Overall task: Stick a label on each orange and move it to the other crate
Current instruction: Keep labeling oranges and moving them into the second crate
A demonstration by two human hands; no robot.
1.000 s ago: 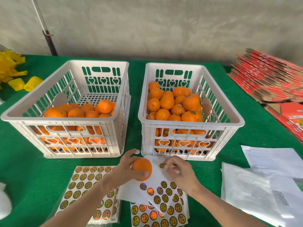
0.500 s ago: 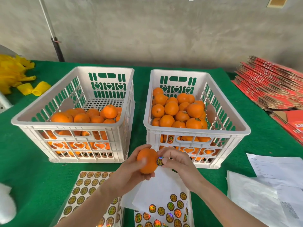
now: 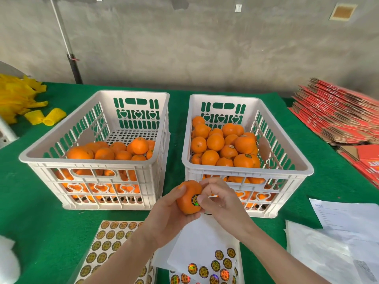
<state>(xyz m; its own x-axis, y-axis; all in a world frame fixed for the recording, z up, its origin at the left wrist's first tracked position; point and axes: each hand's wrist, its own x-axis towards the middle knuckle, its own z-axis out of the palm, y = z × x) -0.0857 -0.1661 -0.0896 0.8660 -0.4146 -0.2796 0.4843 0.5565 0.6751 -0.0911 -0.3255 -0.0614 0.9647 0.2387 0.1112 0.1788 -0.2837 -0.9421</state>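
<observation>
Low in the middle of the frame, an orange (image 3: 187, 201) sat gripped in the left hand (image 3: 166, 219), above the desk (image 3: 41, 222) and just in front of the right crate (image 3: 246, 171). The right hand (image 3: 220, 202), fingers curled, pinched the round label (image 3: 195, 200) on the fruit's side. Both crates held oranges, and the left crate (image 3: 92, 163) was less full. Sticker sheets (image 3: 106, 242) lay along the bottom edge.

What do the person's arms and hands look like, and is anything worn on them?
Both forearms are bare up to the frame's edge: no sleeves show. The left hand and the right hand wear no gloves, and no ring, watch or bracelet is visible.
</observation>
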